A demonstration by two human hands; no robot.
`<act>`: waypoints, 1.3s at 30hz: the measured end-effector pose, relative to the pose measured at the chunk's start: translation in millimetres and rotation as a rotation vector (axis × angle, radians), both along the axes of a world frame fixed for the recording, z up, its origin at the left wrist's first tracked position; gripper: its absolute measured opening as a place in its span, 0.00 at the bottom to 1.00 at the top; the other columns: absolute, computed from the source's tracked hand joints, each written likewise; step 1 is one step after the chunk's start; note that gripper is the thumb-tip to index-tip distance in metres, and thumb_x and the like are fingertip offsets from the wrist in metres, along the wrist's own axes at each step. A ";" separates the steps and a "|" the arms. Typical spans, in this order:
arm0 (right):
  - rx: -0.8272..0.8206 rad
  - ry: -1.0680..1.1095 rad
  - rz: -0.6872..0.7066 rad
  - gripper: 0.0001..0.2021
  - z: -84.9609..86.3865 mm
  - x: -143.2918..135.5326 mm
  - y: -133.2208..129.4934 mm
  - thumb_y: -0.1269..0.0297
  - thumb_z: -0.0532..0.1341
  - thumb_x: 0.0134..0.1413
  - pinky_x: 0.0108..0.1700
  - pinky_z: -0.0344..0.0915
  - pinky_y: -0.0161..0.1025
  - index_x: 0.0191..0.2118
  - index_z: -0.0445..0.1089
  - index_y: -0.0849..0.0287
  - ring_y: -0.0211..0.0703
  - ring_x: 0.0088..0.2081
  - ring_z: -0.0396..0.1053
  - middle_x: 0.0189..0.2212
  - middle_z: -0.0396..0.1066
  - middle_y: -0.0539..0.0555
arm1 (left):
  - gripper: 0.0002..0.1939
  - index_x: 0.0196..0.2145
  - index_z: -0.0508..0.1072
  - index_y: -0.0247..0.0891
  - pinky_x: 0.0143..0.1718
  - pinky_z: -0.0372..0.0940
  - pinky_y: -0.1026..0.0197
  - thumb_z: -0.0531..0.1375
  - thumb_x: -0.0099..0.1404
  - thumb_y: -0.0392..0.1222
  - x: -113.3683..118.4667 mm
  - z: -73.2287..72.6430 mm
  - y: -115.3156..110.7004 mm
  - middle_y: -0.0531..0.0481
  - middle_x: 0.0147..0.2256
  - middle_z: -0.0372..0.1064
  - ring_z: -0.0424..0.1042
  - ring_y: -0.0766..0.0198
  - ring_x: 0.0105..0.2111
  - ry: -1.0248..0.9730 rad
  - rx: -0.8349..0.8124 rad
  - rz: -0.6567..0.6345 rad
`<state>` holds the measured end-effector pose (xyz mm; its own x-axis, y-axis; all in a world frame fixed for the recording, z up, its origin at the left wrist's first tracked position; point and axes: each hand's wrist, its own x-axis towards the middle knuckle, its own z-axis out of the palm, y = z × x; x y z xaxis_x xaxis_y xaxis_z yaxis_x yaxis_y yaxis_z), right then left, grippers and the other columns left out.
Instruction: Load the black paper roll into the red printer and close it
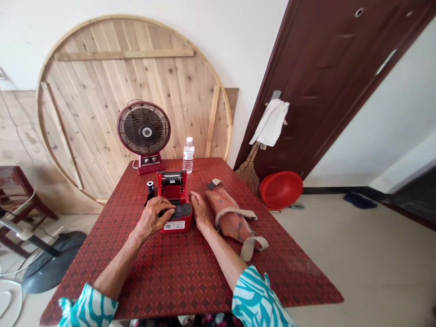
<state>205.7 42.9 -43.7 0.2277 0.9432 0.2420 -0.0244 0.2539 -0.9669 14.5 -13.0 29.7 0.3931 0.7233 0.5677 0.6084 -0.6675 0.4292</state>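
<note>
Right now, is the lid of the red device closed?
No, the lid of the red device stands raised at the back, its inside showing between the two hands.

The small red-and-black machine [188, 222] is sitting upright on the patterned red counter [170, 281], its hinged lid [172, 176] standing open at the back and exposing a black roller [172, 180]. A white printed label [174, 225] is covering part of its near face

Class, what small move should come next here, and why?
Probably the left hand should ease its fingers clear of the red device: the lid stands raised and those fingers seem to lie where it would close. The right hand lies alongside.
</note>
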 end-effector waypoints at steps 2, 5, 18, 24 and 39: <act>0.012 0.038 -0.001 0.20 19.8 -0.1 15.9 0.50 0.52 0.54 0.54 0.61 0.47 0.47 0.69 0.53 0.47 0.52 0.68 0.50 0.72 0.54 | 0.10 0.38 0.77 0.40 0.48 0.61 0.53 0.57 0.65 0.42 0.7 -2.7 -1.6 0.46 0.37 0.72 0.70 0.59 0.41 0.007 0.062 0.010; 0.064 0.073 -0.011 0.21 56.0 -5.6 41.0 0.49 0.52 0.54 0.55 0.60 0.47 0.50 0.67 0.52 0.46 0.55 0.65 0.54 0.69 0.52 | 0.10 0.38 0.77 0.39 0.46 0.61 0.53 0.56 0.66 0.42 1.6 -6.1 -3.0 0.46 0.36 0.72 0.69 0.59 0.40 0.009 0.162 0.004; 0.255 -0.141 0.071 0.19 63.4 -4.6 -9.7 0.52 0.48 0.61 0.61 0.55 0.45 0.46 0.71 0.53 0.44 0.57 0.63 0.51 0.71 0.51 | 0.06 0.36 0.75 0.40 0.56 0.54 0.48 0.59 0.64 0.42 4.8 -8.1 -11.1 0.48 0.37 0.74 0.69 0.59 0.42 0.075 0.330 0.079; 0.351 -0.320 0.108 0.21 43.2 2.5 -39.7 0.53 0.44 0.65 0.60 0.57 0.45 0.50 0.69 0.52 0.43 0.56 0.65 0.52 0.71 0.53 | 0.08 0.35 0.73 0.38 0.55 0.54 0.46 0.59 0.63 0.44 4.6 -12.8 -11.7 0.40 0.51 0.67 0.63 0.50 0.54 0.075 0.354 0.170; 0.513 -0.489 0.117 0.21 27.8 9.3 -46.3 0.55 0.43 0.66 0.60 0.57 0.48 0.51 0.69 0.54 0.45 0.58 0.63 0.51 0.71 0.56 | 0.22 0.51 0.67 0.38 0.61 0.46 0.47 0.54 0.65 0.54 -2.8 -17.9 -14.0 0.42 0.48 0.72 0.69 0.53 0.51 0.060 0.169 0.166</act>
